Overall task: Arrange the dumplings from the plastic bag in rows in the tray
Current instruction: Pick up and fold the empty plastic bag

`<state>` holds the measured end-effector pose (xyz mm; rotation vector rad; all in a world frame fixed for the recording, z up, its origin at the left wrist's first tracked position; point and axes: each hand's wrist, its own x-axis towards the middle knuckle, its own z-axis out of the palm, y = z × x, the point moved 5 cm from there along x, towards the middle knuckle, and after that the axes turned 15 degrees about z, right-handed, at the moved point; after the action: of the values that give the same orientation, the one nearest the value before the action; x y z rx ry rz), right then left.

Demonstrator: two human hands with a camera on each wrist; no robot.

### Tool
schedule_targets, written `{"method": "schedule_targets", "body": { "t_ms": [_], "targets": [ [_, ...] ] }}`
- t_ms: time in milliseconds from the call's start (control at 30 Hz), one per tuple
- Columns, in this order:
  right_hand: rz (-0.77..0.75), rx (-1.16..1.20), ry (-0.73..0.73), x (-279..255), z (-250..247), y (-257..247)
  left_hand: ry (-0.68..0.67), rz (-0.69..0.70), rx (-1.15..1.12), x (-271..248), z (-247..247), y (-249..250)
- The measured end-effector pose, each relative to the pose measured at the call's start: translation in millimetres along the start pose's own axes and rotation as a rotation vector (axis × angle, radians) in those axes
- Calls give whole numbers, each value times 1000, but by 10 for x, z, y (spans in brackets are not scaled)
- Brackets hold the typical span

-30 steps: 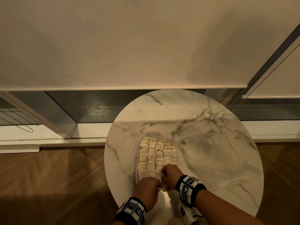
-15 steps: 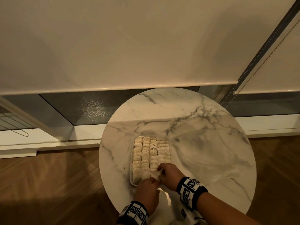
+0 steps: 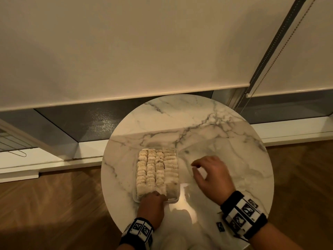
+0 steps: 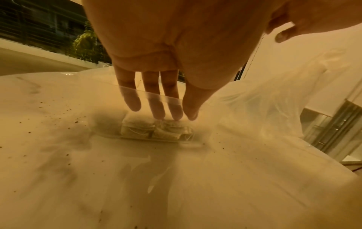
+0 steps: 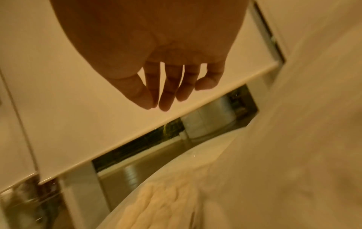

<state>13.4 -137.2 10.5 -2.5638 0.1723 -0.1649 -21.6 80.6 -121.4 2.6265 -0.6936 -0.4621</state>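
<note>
A clear tray (image 3: 135, 199) on the round marble table (image 3: 198, 121) holds several rows of pale dumplings (image 3: 157, 170). My left hand (image 3: 155, 195) is at the tray's near end. In the left wrist view its straight fingers (image 4: 156, 111) touch the nearest dumplings (image 4: 154, 128), seen through a fold of the clear plastic bag (image 4: 274, 96). My right hand (image 3: 198, 168) hovers to the right of the tray with loosely bent fingers (image 5: 166, 96) and holds nothing. The glossy bag (image 3: 182, 193) lies between the hands.
A roller blind (image 3: 144, 51) hangs over the window just beyond the table, its bead chain (image 3: 266, 69) at the right. Wooden floor (image 3: 54, 204) surrounds the table. Dark crumbs (image 4: 49, 108) dot the tabletop left of the tray.
My right hand has left the tray's near end and moved out to the right with nothing in it. My left hand has stayed at the near end.
</note>
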Motion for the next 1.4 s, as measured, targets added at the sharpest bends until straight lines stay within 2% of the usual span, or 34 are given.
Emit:
{"method": "schedule_targets", "body": {
  "t_ms": [67,100,200,300,400,500,600,700,800,900,1000,1167,1267,1400],
  "targets": [
    [91,-110,135,49,-242,300,47,-16,-23,14,-49,52],
    [190,-202,131,70,-294,492,84,-17,-31,37,-78,89],
    [506,-432,-101,30,-192,1135,178,12,-46,164,-189,293],
    [636,-437,-331,-108,57,1626,199,63,-72,347,-204,556],
    [663,-425,-496,-279,325,1890,188,98,-142,497,-146,768],
    [646,-444,-587,-431,523,2071,126,107,-182,640,-55,933],
    [568,-440,-536,-488,570,2166,114,68,-210,785,-2,1024],
    [502,-395,-453,-466,505,2204,220,16,-264,914,-45,1042],
    [493,-339,-455,-468,453,2308,354,-127,-444,1055,-100,1032],
    [502,-263,-461,-476,419,2387,382,-209,-675,1201,-68,1050],
    [518,-145,-432,-456,379,2395,319,-108,-832,1290,17,1178],
    [570,98,-397,-431,320,2318,70,-14,-740,1305,303,1437],
    [661,376,-390,-406,291,2218,-5,-11,-705,1312,475,1606],
    [676,611,-445,-366,299,2060,-144,-42,-640,1307,735,1716]
  ]
}}
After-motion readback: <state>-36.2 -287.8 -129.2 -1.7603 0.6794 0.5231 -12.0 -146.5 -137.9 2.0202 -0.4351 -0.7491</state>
